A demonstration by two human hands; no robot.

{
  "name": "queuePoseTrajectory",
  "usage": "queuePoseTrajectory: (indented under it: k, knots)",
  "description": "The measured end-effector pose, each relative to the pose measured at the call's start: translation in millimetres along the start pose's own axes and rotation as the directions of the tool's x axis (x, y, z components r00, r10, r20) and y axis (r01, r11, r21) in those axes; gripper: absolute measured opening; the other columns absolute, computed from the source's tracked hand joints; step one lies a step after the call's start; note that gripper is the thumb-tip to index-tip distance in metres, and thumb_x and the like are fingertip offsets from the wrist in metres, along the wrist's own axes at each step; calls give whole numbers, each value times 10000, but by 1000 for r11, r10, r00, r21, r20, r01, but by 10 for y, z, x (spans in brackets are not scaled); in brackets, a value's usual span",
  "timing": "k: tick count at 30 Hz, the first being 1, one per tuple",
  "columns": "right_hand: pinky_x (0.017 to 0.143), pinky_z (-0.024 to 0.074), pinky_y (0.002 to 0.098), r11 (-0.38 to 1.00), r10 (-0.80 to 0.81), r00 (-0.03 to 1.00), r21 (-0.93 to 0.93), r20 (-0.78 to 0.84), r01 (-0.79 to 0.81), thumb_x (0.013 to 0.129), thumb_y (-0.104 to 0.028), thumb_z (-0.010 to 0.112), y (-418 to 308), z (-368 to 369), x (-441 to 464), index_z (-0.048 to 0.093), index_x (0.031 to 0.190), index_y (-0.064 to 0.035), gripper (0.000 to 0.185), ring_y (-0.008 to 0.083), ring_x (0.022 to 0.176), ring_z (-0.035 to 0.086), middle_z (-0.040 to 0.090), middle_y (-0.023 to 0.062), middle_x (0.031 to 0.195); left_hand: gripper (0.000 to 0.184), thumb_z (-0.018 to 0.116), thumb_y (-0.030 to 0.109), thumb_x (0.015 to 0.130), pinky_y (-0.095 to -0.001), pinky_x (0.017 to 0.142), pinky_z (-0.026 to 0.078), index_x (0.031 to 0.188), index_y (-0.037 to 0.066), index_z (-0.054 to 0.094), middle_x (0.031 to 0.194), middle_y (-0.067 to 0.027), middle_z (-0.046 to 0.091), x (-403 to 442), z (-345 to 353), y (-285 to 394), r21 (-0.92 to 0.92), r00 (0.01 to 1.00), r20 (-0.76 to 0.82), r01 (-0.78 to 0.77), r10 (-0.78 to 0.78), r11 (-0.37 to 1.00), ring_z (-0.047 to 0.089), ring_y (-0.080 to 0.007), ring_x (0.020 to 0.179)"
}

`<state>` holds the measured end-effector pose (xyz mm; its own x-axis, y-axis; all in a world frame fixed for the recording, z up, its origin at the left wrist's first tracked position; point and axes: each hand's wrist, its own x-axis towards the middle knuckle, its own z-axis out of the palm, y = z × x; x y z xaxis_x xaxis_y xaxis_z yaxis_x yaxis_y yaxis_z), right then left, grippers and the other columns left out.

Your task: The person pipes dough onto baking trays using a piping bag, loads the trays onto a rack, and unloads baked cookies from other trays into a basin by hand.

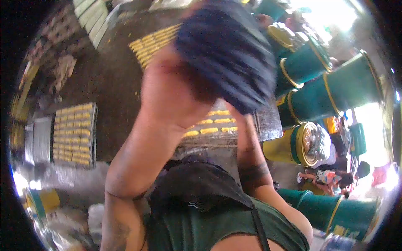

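Observation:
A dark blue cloth [230, 54], smeared by motion, is bunched up close to the camera above the table. My left hand [173, 88] is closed on its lower left side, with the fingertips lost in the folds. My right forearm [250, 138] rises to the cloth's lower right edge; the right hand is mostly hidden behind it, so its grip does not show. Beneath the cloth, rows of yellow dough-like strips [217, 121] lie on a tray, partly covered by my arms and the cloth. More yellow strips [157, 41] show beyond my left hand.
On the left stands another tray [94, 138] of yellow strips beside a grey metal sheet [42, 140]. Green drums [351, 88] with yellow bands line the right, near a yellow drum [284, 145]. A person [331, 178] is at the far right.

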<state>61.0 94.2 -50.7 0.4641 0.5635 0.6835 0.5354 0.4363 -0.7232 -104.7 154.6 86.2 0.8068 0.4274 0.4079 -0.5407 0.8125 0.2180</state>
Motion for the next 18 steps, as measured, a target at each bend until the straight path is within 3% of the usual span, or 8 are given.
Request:
queuePoseTrajectory:
  k: [2, 4, 6, 10, 13, 14, 16, 18]
  knots:
    - [1032, 328, 404, 998, -37, 999, 52, 2, 37, 668, -45, 788, -128, 260, -82, 70, 1372, -66, 1005, 249, 1216, 436, 411, 146, 1322, 558, 355, 381, 879, -535, 1060, 305, 1314, 36, 407, 1321, -215, 422, 68, -116, 131, -147, 983, 183, 53, -26, 988, 410, -380, 1244]
    - [1054, 319, 404, 991, -41, 997, 128, -60, 48, 651, -56, 814, -196, 578, -105, 70, 1399, -60, 1055, 246, 1238, 430, 433, 142, 1329, 491, 353, 371, 854, -493, 997, 382, 1138, 7, 520, 1117, -204, 537, 6, -30, 142, 52, 998, -45, -39, 41, 998, 501, -340, 1119]
    - [1051, 321, 409, 996, -61, 997, 62, -48, 64, 627, -91, 829, -276, 697, -99, 146, 1386, -48, 1022, 255, 1219, 436, 480, 138, 1268, 450, 360, 380, 857, -475, 972, 389, 1061, 26, 548, 992, -157, 537, -49, -348, 217, -20, 999, 23, -30, 30, 999, 522, -303, 975]
    - [1004, 358, 428, 881, -175, 948, -388, 268, 272, 598, -198, 816, -485, 788, 12, 393, 1279, -27, 819, 314, 1139, 476, 535, 151, 1161, 381, 372, 391, 867, -418, 894, 403, 933, 73, 571, 780, -66, 484, -115, -612, 557, 0, 996, 41, -78, 78, 997, 467, -217, 712]
    - [955, 381, 446, 806, -233, 906, -452, 352, 383, 577, -279, 776, -466, 931, 48, 558, 1102, -14, 627, 375, 1086, 486, 555, 164, 1113, 337, 394, 383, 865, -383, 824, 409, 890, 90, 560, 720, -19, 463, -113, -727, 702, 78, 998, 35, -61, 59, 995, 435, -171, 631]
    - [957, 380, 447, 827, -216, 911, -429, 352, 362, 572, -269, 777, -456, 985, 46, 560, 1093, -12, 620, 375, 1085, 488, 560, 163, 1103, 322, 414, 388, 869, -348, 754, 400, 871, 100, 558, 713, -1, 458, -125, -735, 720, 56, 997, 45, -61, 59, 997, 417, -154, 601]
    - [929, 405, 445, 883, -170, 937, -376, 306, 283, 575, -207, 759, -615, 979, 93, 580, 1045, -11, 540, 382, 1032, 525, 594, 168, 1032, 342, 412, 410, 873, -342, 734, 394, 884, 102, 558, 716, 6, 451, -104, -801, 785, -55, 997, 82, -9, 13, 998, 413, -146, 598]
    - [847, 452, 410, 944, -93, 954, -278, 286, 176, 592, -173, 752, -642, 890, 178, 590, 997, -13, 466, 320, 919, 586, 621, 158, 944, 357, 421, 420, 880, -328, 717, 392, 939, 95, 557, 731, -3, 448, -58, -827, 795, -156, 979, 198, 71, -40, 985, 413, -144, 600]
